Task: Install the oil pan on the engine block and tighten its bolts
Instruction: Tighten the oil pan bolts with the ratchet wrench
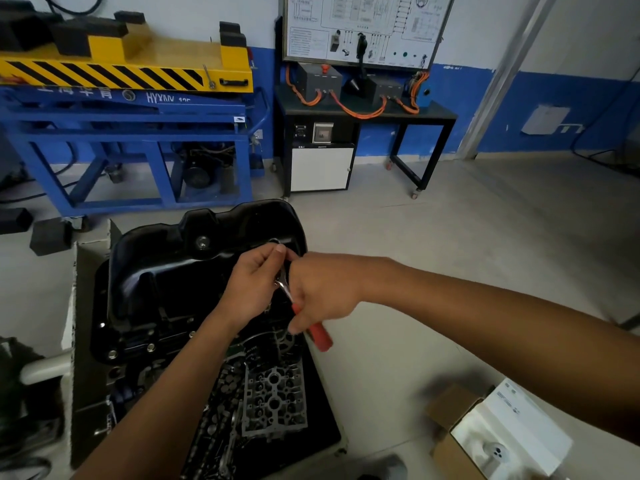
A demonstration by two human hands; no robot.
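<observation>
The glossy black stamped-metal oil pan (pixel 166 271) sits on the grey metal engine block (pixel 273 400). At its right edge the left hand (pixel 254 289) curls its fingers (pixel 277 252) round the head of a red-handled steel ratchet wrench (pixel 320 336), and the right hand (pixel 325 292) grips its handle. An open brown cardboard box (pixel 450 407) lies on the floor to the right.

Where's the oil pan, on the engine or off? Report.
On. The oil pan sits on the engine, bolts showing along its rim.
</observation>
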